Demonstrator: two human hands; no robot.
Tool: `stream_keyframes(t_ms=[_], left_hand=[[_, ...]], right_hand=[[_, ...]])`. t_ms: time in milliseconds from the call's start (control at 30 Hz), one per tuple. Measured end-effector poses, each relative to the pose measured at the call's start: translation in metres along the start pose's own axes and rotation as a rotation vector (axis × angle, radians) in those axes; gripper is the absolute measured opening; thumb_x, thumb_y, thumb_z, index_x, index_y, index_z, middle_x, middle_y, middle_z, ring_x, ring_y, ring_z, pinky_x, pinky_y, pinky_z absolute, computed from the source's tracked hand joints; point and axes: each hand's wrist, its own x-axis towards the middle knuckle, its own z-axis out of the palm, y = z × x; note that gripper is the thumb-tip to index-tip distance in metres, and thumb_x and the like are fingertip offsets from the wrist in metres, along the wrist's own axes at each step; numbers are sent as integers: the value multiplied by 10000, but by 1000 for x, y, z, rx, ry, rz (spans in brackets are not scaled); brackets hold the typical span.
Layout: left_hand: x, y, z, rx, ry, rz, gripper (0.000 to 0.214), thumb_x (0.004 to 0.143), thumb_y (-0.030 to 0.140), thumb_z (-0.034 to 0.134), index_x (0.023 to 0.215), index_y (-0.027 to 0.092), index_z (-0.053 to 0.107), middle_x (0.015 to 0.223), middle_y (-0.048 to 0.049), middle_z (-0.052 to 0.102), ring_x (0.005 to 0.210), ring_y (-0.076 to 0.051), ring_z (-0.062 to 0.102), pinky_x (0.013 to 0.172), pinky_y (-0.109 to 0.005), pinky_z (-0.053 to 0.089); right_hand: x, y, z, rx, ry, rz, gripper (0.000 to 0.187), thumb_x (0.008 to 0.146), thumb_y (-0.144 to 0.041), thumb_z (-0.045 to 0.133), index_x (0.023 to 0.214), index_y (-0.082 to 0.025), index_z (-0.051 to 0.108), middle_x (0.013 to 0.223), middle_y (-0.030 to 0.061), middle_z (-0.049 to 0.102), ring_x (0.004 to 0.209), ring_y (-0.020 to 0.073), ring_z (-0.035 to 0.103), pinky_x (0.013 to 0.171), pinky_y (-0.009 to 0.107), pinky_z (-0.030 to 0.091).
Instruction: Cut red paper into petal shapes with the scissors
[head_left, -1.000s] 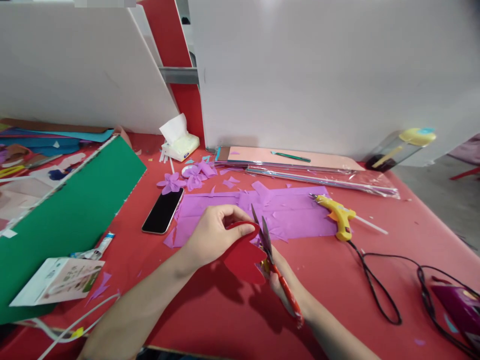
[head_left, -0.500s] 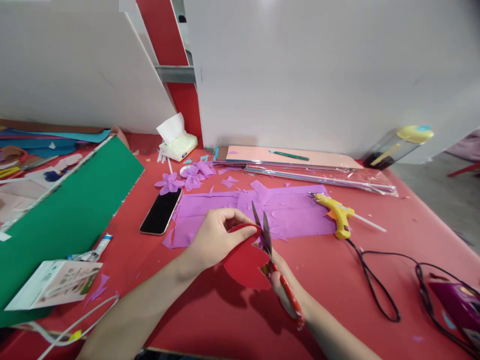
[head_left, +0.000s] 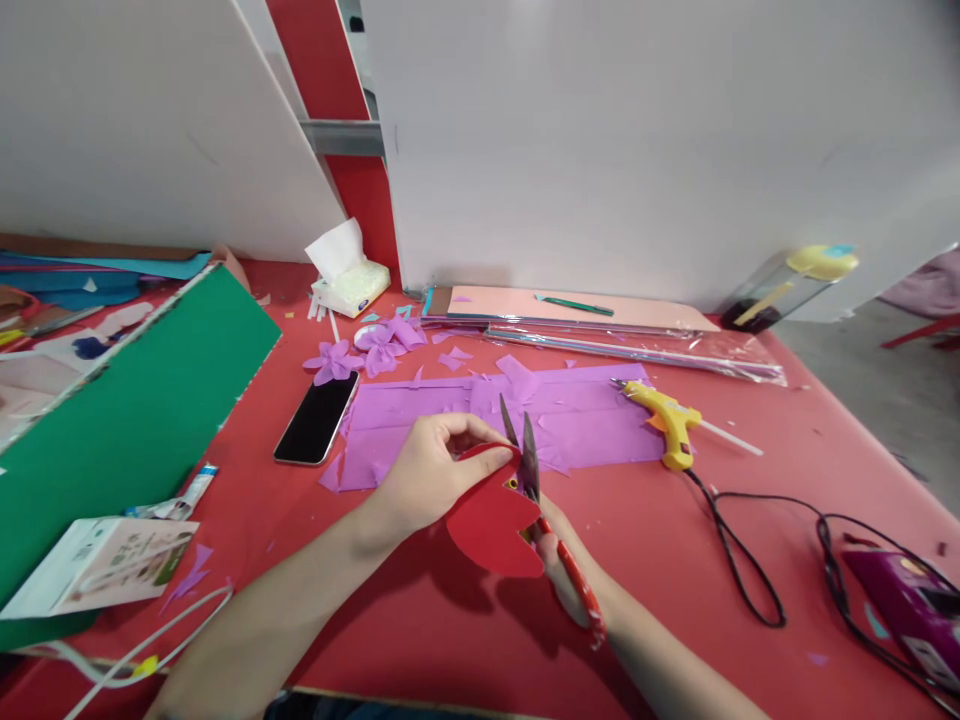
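My left hand (head_left: 431, 475) pinches the top edge of a rounded red paper piece (head_left: 487, 525) held above the red table (head_left: 660, 560). My right hand (head_left: 574, 580) grips red-handled scissors (head_left: 536, 495), whose blades stand slightly apart at the paper's right edge and point away from me. Most of my right hand is hidden behind the paper and the handles. Just beyond both hands lies a purple paper sheet (head_left: 510, 410) with cut scraps on it.
A black phone (head_left: 316, 418) and purple paper flowers (head_left: 367, 352) lie at the left of the sheet. A yellow glue gun (head_left: 664, 420) with a black cord (head_left: 750, 560) lies to the right. A green board (head_left: 127, 420), a tissue pack (head_left: 349, 275) and a small box (head_left: 101, 565) sit left.
The scissor blades have moved closer together along the red paper's right edge. My view has shifted slightly; both hands stay in about the same place.
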Motion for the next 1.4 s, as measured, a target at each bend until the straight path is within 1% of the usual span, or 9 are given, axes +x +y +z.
stream_keyframes(t_ms=[100,267,467,667,900,1000,1067,1267,1400], left_hand=[[0,0,1,9,12,8,42,690,188,668,693,147,665,713,-31,708,679,-140,644,674,-261,518],[1,-1,1,13,5,14,50,700,199,661,707,150,669,724,-33,712,699,-147,654,681,-261,527],[1,0,1,46,11,44,41,705,196,656,703,155,661,725,-27,713,710,-152,662,687,-257,533],[1,1,0,73,23,50,51,708,205,658,718,156,665,741,-29,718,724,-155,665,692,-256,532],[0,-5,-1,93,71,72,97,703,246,681,727,166,630,744,-20,690,708,-144,641,667,-252,514],[1,-6,-1,125,144,112,157,683,220,695,753,176,561,693,14,633,660,-120,609,634,-238,492],[0,-5,-1,142,173,133,231,666,191,702,794,189,510,645,46,588,628,-106,591,624,-229,476],[-1,0,-3,149,131,125,275,689,177,672,841,212,445,597,82,543,578,-87,562,593,-211,441],[-1,1,-5,150,112,109,279,688,186,672,850,214,447,594,78,550,590,-98,577,606,-221,445]], right_hand=[[-1,8,0,-26,-19,-72,321,851,-493,413,934,-220,559,881,74,586,820,237,571,788,364,490],[-2,18,-1,-32,-48,-69,417,897,-519,319,1041,-214,563,942,86,589,880,246,576,796,364,493],[-1,12,-2,-49,-65,-152,563,889,-613,277,1123,-202,581,994,101,613,910,263,587,815,366,486],[-1,9,0,24,-99,-148,638,858,-675,254,1146,-202,570,1037,112,608,919,254,589,815,347,468],[0,7,-3,-45,-91,-161,626,850,-692,235,989,-192,586,917,94,598,843,232,573,751,330,470],[0,8,-4,-111,-73,-122,629,825,-725,207,841,-187,534,792,62,534,711,191,525,612,290,467],[1,10,-4,-135,-71,-113,632,813,-740,195,789,-184,494,723,36,475,627,161,467,515,258,428],[2,13,-6,-161,-97,-141,610,825,-728,180,735,-182,436,639,-10,386,532,107,305,437,220,292],[3,10,-5,-171,-106,-110,640,780,-781,178,679,-190,402,592,-17,365,509,103,287,437,231,266]])
